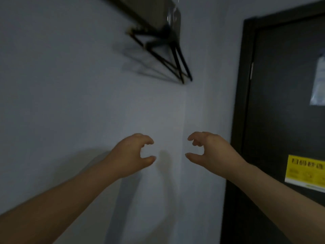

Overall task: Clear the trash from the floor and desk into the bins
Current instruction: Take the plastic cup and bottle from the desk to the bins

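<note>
Before wall [70, 85]: left hand [133, 152], right hand [211, 150] loosely curled, holding nothing; hangers [168, 62] blurred overhead, yellow door sign [305, 170] illegible.

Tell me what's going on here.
A person holds both arms out toward a plain wall. The left hand and right hand are loosely curled and hold nothing. No trash or bin is in view. Black hangers hang above; a dark door with a yellow sticker stands to the right.
</note>
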`<state>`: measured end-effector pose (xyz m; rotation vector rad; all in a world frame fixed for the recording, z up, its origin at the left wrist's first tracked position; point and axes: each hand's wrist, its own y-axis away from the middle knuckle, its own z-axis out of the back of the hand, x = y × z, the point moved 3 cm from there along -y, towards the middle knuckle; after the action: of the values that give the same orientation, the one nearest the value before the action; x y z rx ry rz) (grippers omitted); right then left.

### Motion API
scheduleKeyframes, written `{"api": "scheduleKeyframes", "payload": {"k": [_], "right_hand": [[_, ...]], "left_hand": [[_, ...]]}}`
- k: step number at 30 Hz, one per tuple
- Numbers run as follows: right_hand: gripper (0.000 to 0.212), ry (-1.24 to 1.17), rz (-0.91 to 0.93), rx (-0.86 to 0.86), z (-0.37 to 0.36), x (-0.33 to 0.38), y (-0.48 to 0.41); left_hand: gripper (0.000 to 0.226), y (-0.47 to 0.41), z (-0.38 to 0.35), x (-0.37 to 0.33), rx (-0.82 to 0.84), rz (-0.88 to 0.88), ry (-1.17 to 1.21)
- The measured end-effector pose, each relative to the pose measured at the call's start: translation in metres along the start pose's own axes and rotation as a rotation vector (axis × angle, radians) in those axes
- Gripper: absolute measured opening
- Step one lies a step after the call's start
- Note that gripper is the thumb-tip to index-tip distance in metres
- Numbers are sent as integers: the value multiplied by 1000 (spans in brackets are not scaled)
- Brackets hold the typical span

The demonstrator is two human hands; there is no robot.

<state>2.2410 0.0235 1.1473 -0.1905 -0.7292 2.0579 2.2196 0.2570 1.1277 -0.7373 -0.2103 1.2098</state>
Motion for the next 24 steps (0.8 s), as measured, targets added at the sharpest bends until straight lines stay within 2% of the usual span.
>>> {"api": "scheduleKeyframes", "payload": {"k": [6, 14, 19, 24], "right_hand": [[53, 25, 107, -62, 73, 51, -8], [51, 1, 217, -80, 90, 85, -21], [51, -103, 360, -75, 87, 103, -25], [50, -223, 550, -38, 78, 130, -14]], "left_hand": [[44, 4, 87, -26, -101, -55, -41], [45, 23, 154, -36, -199, 6, -162], [45, 58, 173, -51, -221, 103, -275], [47, 112, 193, -74, -225, 275, -440]]}}
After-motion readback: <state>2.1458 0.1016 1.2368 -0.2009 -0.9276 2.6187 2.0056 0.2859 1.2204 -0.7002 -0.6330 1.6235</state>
